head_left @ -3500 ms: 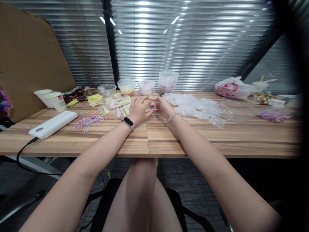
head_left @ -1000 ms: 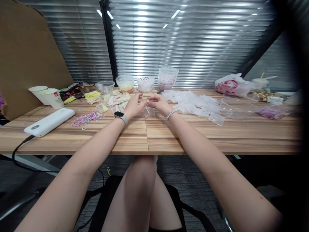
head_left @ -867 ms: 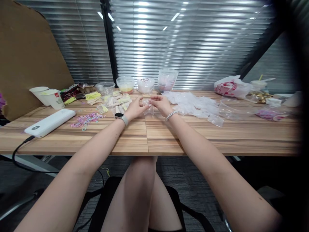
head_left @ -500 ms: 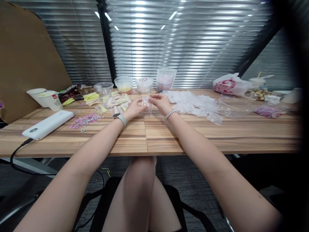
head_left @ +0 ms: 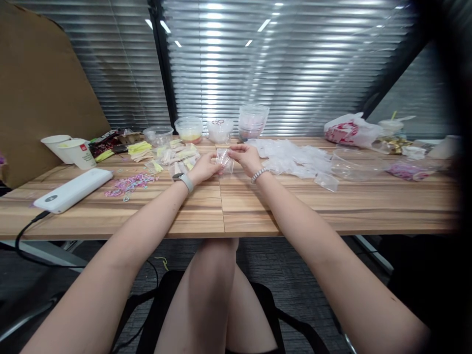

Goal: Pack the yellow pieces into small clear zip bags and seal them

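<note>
Between my hands is a small clear plastic bag [head_left: 225,160], held just above the table. My left hand [head_left: 205,168] pinches its left side, and my right hand [head_left: 248,158] grips its upper right edge. Beside my left hand lies a pile of filled small bags [head_left: 179,155]. Right of my right hand, many clear bags [head_left: 295,156] are spread in a heap. Pink, purple and green small loops [head_left: 131,185] lie loose left of my left wrist.
A white power bank [head_left: 73,190] with a cable and paper cups [head_left: 81,155] stand at the left. Clear tubs [head_left: 189,130] line the back. At the right are a plastic container [head_left: 354,164] and a red-and-white bag [head_left: 350,130].
The small bag has turned slightly between my fingers and shows more of its clear front. My hands have barely moved.
</note>
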